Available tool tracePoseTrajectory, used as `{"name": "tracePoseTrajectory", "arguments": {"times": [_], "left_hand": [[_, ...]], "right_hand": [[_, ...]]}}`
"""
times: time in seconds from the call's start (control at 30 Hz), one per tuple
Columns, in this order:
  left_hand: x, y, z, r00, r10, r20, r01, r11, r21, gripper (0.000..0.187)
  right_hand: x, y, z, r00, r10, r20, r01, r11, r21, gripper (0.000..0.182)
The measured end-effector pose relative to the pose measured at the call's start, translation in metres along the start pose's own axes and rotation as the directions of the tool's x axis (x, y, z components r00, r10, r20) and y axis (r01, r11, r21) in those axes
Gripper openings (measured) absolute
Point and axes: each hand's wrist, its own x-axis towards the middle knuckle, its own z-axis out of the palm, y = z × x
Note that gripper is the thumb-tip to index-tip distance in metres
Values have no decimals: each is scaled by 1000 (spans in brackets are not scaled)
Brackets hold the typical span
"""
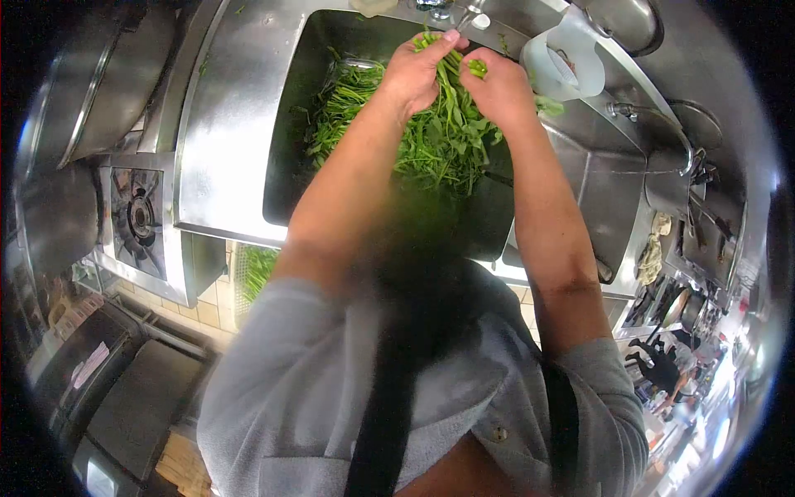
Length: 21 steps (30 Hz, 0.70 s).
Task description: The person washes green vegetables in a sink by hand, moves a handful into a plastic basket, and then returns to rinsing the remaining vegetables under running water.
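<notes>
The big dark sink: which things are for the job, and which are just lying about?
Likely for the job:
long, leafy green stems
bare left hand and bare right hand, gripping stems
dark rectangular sink

Probably just lying about:
white rounded plastic container
black round metal stove burner

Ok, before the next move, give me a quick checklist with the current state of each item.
1. Left hand gripping stems: ok, fingers closed around them.
2. Right hand gripping stems: ok, green ends show at its fingers.
3. Loose greens inside the sink: ok, piled in the basin.
4. Tub clear of the right hand: cannot tell, they sit close together in view.
5. Clear view of the sink's near side: not ok, a dark blur covers part.
</notes>
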Motion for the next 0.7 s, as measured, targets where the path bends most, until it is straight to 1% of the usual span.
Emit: {"name": "tracePoseTrajectory", "arguments": {"times": [0.07,0.1,0.17,0.3,0.37,0.4,0.47,0.5,0.53,0.6,0.63,0.7], "left_hand": [[-10,6,2,993,-102,54,105,992,-66,32],[-12,7,2,993,-103,54,107,992,-66,32],[-13,7,3,995,-100,12,100,995,-13,29],[-17,6,-2,992,-124,37,125,991,-52,28],[-18,6,-15,966,-177,188,184,983,-21,29],[-19,6,-19,966,-178,189,186,982,-21,29],[-23,9,-29,973,-145,180,160,985,-72,33],[-23,10,-34,972,-152,177,169,982,-87,32],[-23,10,-37,973,-151,176,168,982,-86,32],[-23,11,-40,981,-142,132,153,986,-70,33],[-22,10,-40,981,-143,133,153,986,-71,33],[-22,9,-35,973,-147,176,164,983,-81,33]], "right_hand": [[2,2,-3,982,149,113,-148,989,-14,30],[0,0,-3,982,150,114,-149,989,-14,30],[-4,-5,-2,992,96,83,-103,991,87,31],[3,16,-1,990,62,123,-79,988,136,32],[4,25,-13,986,128,109,-135,989,57,32],[4,34,-16,985,130,109,-137,989,57,32],[7,45,-20,982,179,-61,-181,983,-32,30],[7,48,-25,964,253,-84,-258,964,-61,29],[8,48,-26,964,252,-84,-257,965,-60,29],[5,38,-32,962,253,-106,-268,950,-163,32],[2,32,-32,961,253,-107,-268,949,-164,32],[-3,5,-28,985,136,108,-133,991,-30,33]]}}
